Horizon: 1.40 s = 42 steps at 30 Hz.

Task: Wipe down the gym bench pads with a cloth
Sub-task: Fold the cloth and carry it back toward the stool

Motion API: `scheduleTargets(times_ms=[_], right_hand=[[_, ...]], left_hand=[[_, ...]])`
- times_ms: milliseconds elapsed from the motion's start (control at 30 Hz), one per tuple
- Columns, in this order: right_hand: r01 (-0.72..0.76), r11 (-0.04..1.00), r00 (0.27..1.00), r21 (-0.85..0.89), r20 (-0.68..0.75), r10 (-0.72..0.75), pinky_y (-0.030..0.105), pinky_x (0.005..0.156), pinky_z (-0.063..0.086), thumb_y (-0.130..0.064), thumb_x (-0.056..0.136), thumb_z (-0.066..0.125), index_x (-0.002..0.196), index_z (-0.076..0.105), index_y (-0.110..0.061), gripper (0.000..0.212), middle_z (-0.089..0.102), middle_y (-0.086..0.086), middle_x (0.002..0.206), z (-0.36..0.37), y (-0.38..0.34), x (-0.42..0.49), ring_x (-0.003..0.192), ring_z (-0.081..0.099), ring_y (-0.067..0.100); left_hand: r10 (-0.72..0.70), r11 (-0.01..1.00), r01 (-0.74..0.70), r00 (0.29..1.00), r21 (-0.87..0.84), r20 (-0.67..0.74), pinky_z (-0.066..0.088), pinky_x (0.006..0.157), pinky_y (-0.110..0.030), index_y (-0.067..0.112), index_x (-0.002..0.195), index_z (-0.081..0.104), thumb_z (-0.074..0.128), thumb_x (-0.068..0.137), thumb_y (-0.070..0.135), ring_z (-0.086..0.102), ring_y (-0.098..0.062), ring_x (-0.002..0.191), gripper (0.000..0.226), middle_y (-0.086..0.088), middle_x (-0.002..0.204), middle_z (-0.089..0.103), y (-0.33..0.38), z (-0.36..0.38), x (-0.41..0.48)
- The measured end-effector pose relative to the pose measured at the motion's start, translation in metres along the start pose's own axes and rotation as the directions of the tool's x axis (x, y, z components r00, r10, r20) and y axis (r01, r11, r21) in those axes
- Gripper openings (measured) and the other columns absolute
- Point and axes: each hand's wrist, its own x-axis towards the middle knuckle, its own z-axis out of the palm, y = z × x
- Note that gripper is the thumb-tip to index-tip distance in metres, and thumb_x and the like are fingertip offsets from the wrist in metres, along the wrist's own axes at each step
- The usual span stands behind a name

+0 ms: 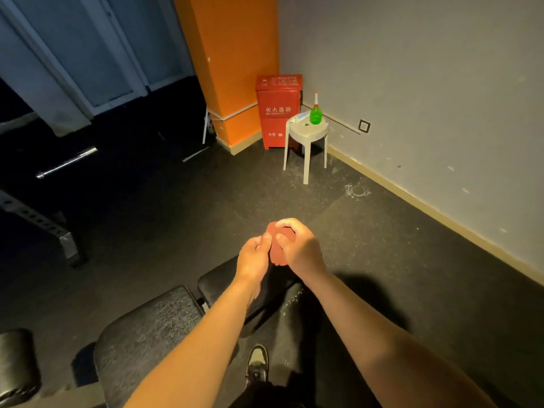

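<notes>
- Your left hand (253, 258) is curled, thumb and fingertips pinching the left edge of a red cloth (276, 256).
- Your right hand (300, 249) is curled round the cloth's top and right side, with the thumb pressed on its front.
- The cloth is bunched between both hands and held in the air. Its lower end hangs free, just over the far end of the bench and touching neither pad.
- Both forearms reach forward from the bottom edge of the view.
- The near pad (147, 328) is black and textured. It lies under your left forearm.
- The far pad (216, 284) is black and smooth. It sits just beyond the near pad, with a narrow gap between them.
- A round black roller (16, 363) is at the bottom left corner.
- One shoe (257, 362) stands on the dark floor (382, 260), just right of the near pad.
- In the far corner of the floor stands a white stool (307, 136), with a green bottle (316, 114) upright on its seat.
- A red box (278, 110) stands just behind the stool, against an orange pillar (229, 54).
- A steel bar (66, 163) shows at the left, in shadow.
</notes>
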Motion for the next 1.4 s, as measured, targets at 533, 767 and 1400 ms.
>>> scheduleTargets(times_ms=[533,767,1400], right_hand=[[-0.128,0.984,0.971,-0.122,0.186,0.150,0.025,0.099,0.041,-0.021,0.102,0.052,0.136,0.053,-0.028,0.035,0.055,-0.004,0.134,-0.032,0.005,0.239,0.123,0.051,0.012],[-0.060,0.966,0.969,-0.250,0.220,0.117,0.017,0.083,0.037,-0.027,0.103,0.051,0.134,0.055,-0.023,0.032,0.054,0.003,0.130,-0.040,0.022,0.352,0.110,0.053,0.010],[-0.029,0.986,0.846,-0.162,0.521,0.111,0.028,0.085,0.043,-0.031,0.098,0.060,0.120,0.061,-0.022,0.023,0.065,-0.001,0.120,-0.201,0.157,0.685,0.110,0.059,0.018]], left_hand=[[0.144,0.954,-0.090,0.974,-0.287,0.173,0.056,0.088,-0.034,0.023,0.104,0.061,0.041,0.107,0.027,0.065,-0.014,0.093,0.020,-0.003,0.103,0.068,0.140,0.042,0.188],[0.225,0.955,-0.250,0.962,0.160,0.157,0.047,0.105,-0.037,0.030,0.141,0.050,0.063,0.096,0.013,0.054,-0.011,0.121,0.050,0.010,0.133,0.055,0.190,0.065,0.270],[0.046,0.999,-0.052,0.950,-0.013,-0.308,0.051,0.077,-0.028,0.020,0.101,0.069,0.054,0.101,0.042,0.064,-0.014,0.088,0.026,0.004,0.095,0.068,0.308,0.349,0.488]])
